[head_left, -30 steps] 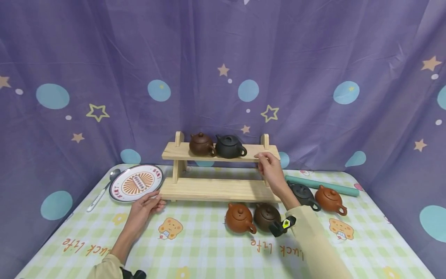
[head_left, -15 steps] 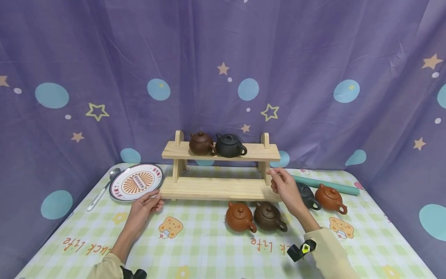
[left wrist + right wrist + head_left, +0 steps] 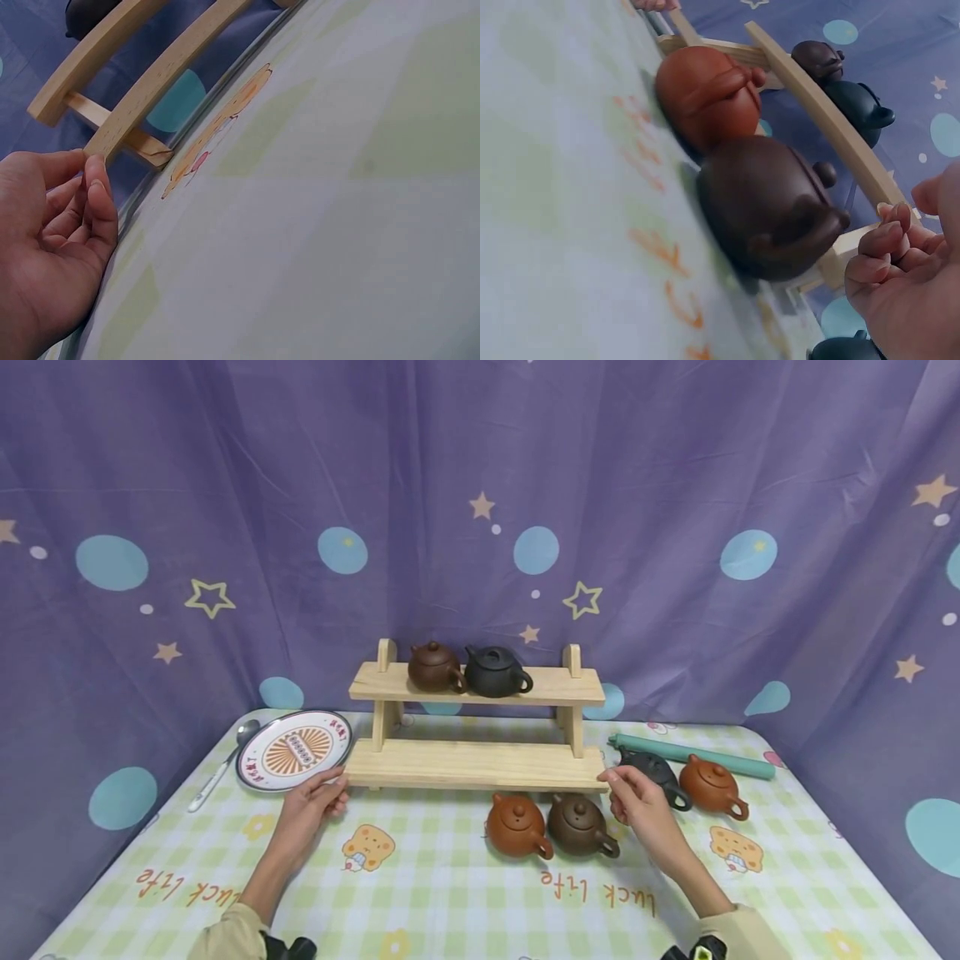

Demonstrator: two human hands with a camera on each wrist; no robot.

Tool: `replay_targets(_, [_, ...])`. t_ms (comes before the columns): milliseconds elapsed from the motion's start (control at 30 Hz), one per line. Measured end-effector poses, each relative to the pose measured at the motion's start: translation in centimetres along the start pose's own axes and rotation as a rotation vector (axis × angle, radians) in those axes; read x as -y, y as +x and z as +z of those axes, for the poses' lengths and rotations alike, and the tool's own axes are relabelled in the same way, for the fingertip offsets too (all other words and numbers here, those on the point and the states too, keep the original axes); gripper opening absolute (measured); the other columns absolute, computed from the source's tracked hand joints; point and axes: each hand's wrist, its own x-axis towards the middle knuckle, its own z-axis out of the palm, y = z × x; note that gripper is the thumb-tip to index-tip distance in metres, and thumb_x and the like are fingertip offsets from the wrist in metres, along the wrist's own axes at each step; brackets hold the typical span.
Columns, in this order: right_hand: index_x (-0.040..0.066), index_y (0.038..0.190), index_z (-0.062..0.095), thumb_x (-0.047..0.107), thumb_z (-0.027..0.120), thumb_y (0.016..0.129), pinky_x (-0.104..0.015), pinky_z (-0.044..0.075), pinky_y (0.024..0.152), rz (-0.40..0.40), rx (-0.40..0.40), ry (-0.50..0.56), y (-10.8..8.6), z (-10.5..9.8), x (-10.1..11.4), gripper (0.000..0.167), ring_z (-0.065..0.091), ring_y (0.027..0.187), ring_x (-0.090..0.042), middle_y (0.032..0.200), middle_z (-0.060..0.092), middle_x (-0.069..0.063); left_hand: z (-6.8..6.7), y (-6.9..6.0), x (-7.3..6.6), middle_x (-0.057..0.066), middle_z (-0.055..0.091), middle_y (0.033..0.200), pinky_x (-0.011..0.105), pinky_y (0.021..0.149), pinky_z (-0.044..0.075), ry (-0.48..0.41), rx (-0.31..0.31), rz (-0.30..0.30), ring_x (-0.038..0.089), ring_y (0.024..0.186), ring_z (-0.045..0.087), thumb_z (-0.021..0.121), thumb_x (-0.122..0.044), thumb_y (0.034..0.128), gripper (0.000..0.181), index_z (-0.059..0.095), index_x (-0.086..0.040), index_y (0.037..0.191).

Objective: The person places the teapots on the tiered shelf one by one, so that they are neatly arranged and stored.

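A two-tier wooden display shelf (image 3: 472, 764) stands at the back of the table. My left hand (image 3: 309, 814) pinches the left end of its lower board (image 3: 142, 105). At the right end of that board, my right hand (image 3: 647, 817) grips the corner between thumb and fingers. On the upper board sit a brown teapot (image 3: 433, 668) and a black teapot (image 3: 495, 672), side by side. In front of the shelf are an orange-brown teapot (image 3: 516, 827) and a dark brown teapot (image 3: 757, 195), close to my right hand.
Right of the shelf are another black teapot (image 3: 651, 774) and another orange-brown teapot (image 3: 710, 783), with a green roll (image 3: 697, 755) behind them. A patterned plate (image 3: 251, 768) and a spoon (image 3: 217, 781) lie on the left. A purple curtain (image 3: 480, 460) hangs behind the table.
My right hand has come down from the upper board's right end to the lower board's right end. My left hand stays at the left end. The teapots stay in place.
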Motion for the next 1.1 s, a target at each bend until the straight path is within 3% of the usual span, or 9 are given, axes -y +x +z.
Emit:
replay_targets(400, [-0.005,0.123,0.059,0.019,0.048,0.112,-0.027,0.038,0.057,0.174,0.033,-0.049,-2.3,-1.0,-1.4,0.028,0.045,0.063,-0.016,0.073,0.047,-0.006,0.0,-0.2,-0.2,0.002,0.065,0.088,0.020,0.065,0.050,-0.005,0.003,0.006,0.006,0.073,0.055,0.055,-0.015,0.1091,0.048,0.042,0.006,0.151])
replay_targets(867, [-0.004,0.120,0.060,0.014,0.049,0.110,-0.025,0.035,0.052,0.221,0.093,-0.094,-3.9,-1.0,-2.0,0.023,0.042,0.056,-0.015,0.066,0.048,-0.006,0.1,0.0,-0.2,-0.002,0.061,0.086,0.019,0.060,0.045,0.039,-0.021,-0.039,0.005,0.071,0.050,0.056,-0.019,0.1088,0.049,0.044,0.003,0.151])
replay_targets(1100, [-0.003,0.115,0.059,0.022,0.053,0.110,-0.025,0.036,0.051,0.232,0.123,-0.104,-4.4,-1.2,-2.4,0.026,0.042,0.055,-0.014,0.066,0.049,-0.005,0.2,-0.1,-0.3,-0.003,0.060,0.084,0.019,0.058,0.042,0.073,-0.037,-0.040,0.005,0.069,0.048,0.058,-0.021,0.1082,0.049,0.046,0.001,0.151])
